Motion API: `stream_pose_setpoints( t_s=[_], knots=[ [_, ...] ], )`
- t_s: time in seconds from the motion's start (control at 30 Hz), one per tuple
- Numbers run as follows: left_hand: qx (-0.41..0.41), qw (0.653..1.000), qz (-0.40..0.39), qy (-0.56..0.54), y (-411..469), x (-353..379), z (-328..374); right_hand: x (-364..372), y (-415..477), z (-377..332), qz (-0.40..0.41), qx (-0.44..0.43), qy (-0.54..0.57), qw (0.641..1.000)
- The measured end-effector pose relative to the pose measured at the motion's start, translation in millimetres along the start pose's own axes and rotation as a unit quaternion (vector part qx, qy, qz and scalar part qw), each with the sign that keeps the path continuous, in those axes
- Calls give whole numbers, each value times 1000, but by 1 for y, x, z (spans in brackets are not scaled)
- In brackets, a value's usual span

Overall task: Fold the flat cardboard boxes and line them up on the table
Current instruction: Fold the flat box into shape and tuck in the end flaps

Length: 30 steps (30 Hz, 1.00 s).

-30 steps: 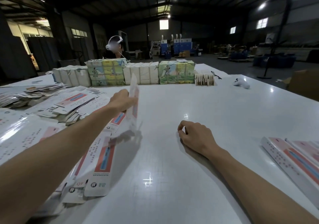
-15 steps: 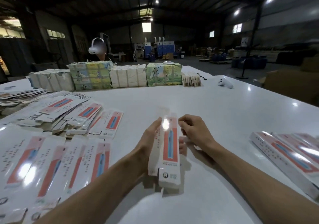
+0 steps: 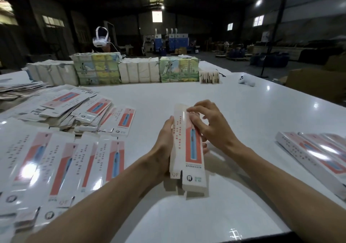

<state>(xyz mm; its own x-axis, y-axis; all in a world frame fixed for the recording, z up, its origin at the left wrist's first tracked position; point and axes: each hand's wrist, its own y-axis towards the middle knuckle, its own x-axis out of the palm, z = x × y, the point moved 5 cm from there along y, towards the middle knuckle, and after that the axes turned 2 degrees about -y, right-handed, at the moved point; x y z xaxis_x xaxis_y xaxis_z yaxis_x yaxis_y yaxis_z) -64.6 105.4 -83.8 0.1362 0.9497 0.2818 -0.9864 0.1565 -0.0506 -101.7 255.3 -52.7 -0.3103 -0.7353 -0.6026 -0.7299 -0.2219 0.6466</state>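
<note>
We find the box (image 3: 189, 149) held above the tabletop (image 3: 243, 111), in front of the person and near the middle of the view, with its long axis running away from us. Two long faces show, meeting at a crease: a white one with red print on the left and a red-and-blue one on the right. The flaps at its near end hang unclosed.

The left hand (image 3: 164, 149) grasps the box along its left long side, and fingertips show from beneath at the right edge. The right hand (image 3: 209, 123) has its fingers curled onto the far end of the box, the forefinger on the top face and the thumb against the right side.

On the tabletop to the left lie flat boxes (image 3: 65, 164) side by side in a row, print upward. Behind them is a loose pile (image 3: 74, 110) of further flat boxes, overlapping at mixed angles. At the right edge, well apart from the hands, folded boxes (image 3: 314, 154) lie close together, side against side.

Along the far edge stands a line of wrapped bundles (image 3: 138, 72), some white and some with coloured pictures. A white controller (image 3: 247, 82) lies to their right. Beyond the bundles a person wears a white headset (image 3: 101, 37).
</note>
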Motion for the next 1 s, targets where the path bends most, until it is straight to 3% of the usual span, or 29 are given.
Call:
stream_pose_setpoints(
  t_s=[0.13,0.23,0.37,0.43,0.5,0.57,0.73,0.9,1.0],
  knots=[
    [-23,998,-41,-32,0,1,0,-4,4,1,-2,19,39,999],
    [-69,991,-98,-63,0,9,-4,-3,6,3,-2,87,168,982],
    [-77,993,-90,-19,9,6,-7,1,5,12,-29,160,255,953],
    [-86,993,-85,-2,11,6,-9,3,5,17,-52,185,350,917],
    [-99,991,-92,4,11,10,-10,5,3,13,-75,191,472,857],
    [-119,987,-101,-25,11,16,-12,7,0,9,-88,191,518,829],
    [-138,982,-69,-109,17,6,-18,17,-1,10,-50,218,508,832],
    [-97,986,-24,-131,22,-13,-13,32,-10,8,-108,219,462,853],
    [-62,991,-24,-116,20,-19,-13,33,-12,7,-94,211,446,865]
  ],
)
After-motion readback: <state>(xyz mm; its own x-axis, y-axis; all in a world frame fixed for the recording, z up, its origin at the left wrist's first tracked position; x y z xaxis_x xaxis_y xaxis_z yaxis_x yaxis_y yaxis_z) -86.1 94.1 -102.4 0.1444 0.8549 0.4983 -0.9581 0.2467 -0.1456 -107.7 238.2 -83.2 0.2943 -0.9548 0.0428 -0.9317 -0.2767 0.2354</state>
